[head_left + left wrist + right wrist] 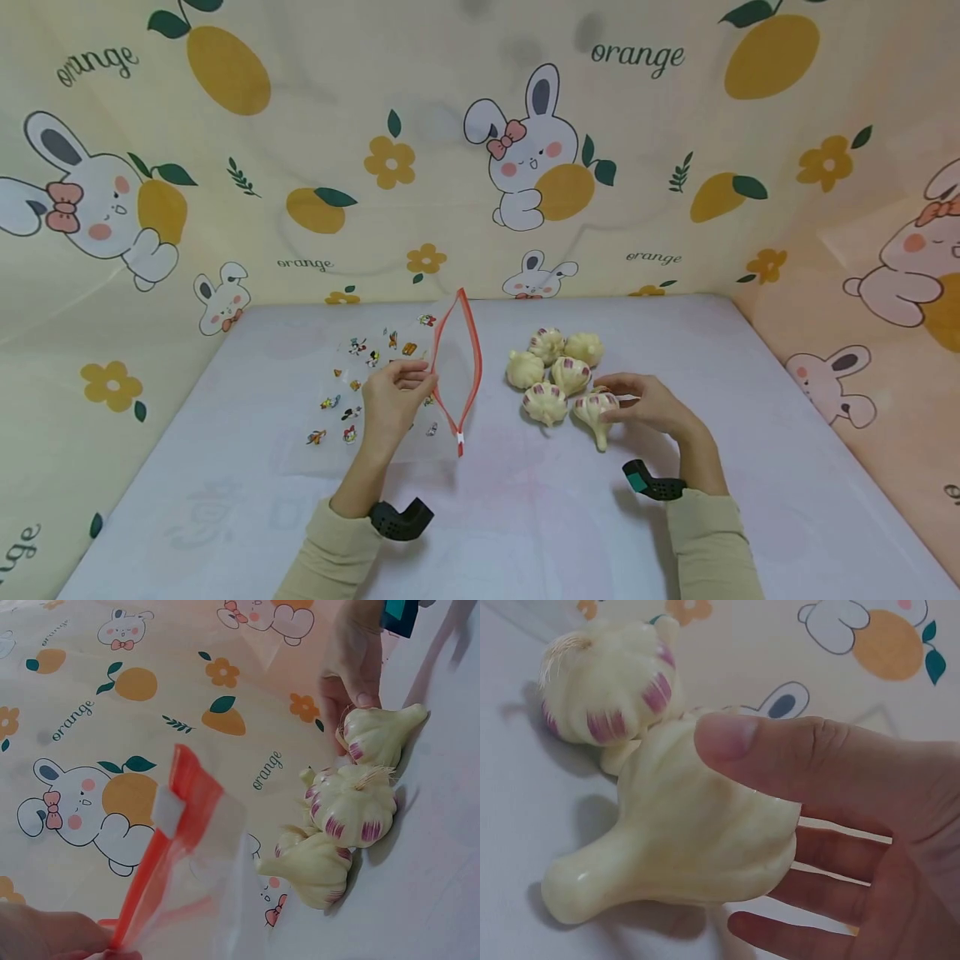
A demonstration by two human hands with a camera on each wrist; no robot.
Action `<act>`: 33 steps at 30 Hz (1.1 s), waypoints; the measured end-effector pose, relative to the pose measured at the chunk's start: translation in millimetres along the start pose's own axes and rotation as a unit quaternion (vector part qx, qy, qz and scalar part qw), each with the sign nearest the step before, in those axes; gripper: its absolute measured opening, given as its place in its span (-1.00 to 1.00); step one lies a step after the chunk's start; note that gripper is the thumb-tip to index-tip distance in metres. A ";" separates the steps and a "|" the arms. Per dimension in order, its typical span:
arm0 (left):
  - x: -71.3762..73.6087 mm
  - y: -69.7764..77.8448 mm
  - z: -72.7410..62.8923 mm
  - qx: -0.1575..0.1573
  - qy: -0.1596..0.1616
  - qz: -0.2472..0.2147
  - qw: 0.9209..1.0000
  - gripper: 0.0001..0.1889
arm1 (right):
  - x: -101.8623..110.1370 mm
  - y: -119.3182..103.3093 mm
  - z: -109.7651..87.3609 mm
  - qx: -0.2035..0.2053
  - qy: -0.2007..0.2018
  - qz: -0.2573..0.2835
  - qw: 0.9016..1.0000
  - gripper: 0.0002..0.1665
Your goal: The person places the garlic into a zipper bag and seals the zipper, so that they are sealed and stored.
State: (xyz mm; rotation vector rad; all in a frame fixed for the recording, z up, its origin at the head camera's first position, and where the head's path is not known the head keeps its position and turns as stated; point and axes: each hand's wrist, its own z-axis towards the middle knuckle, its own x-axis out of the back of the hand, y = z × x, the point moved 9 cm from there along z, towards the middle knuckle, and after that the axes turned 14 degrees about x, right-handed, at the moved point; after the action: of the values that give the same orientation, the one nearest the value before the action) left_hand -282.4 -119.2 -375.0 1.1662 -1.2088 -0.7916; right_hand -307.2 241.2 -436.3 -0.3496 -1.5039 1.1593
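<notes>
My left hand (393, 400) pinches the red zip edge of a clear plastic zip bag (330, 446) printed with small cartoon figures. The bag lies flat with its mouth spread apart, facing right. In the left wrist view its white slider (168, 811) sits on the red strip. My right hand (648, 402) holds a garlic bulb (596, 410) at the front right of a group, its thumb over the bulb and its fingers behind. In the right wrist view that bulb (697, 825) has its stem pointing left and down, close to the surface.
Several more garlic bulbs (545, 402), white with purple streaks, sit clustered between the bag and my right hand. They stand on a table with a pale cover (525, 533). A cloth wall (450, 75) printed with rabbits and oranges rises behind and at both sides.
</notes>
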 end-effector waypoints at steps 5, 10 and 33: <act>1.1 0.9 -0.4 -0.006 0.000 -0.002 1.000 -0.78 | -3.7 1.3 0.9 0.001 -0.012 0.014 1.000 -0.28; 1.7 1.6 -0.5 -0.010 0.000 -0.003 1.000 -0.79 | -4.4 0.8 1.7 0.005 -0.014 0.012 1.000 -0.29; 1.7 0.9 -0.1 -0.005 0.001 -0.008 1.000 -0.79 | 7.8 -10.5 -1.5 0.020 0.002 -0.046 0.999 -0.40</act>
State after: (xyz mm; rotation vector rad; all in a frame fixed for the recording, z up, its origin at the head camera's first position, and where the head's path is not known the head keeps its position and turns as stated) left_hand -282.0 -120.6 -373.6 1.1702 -1.1937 -0.8070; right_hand -304.4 242.8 -423.5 -0.2538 -1.4755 1.1138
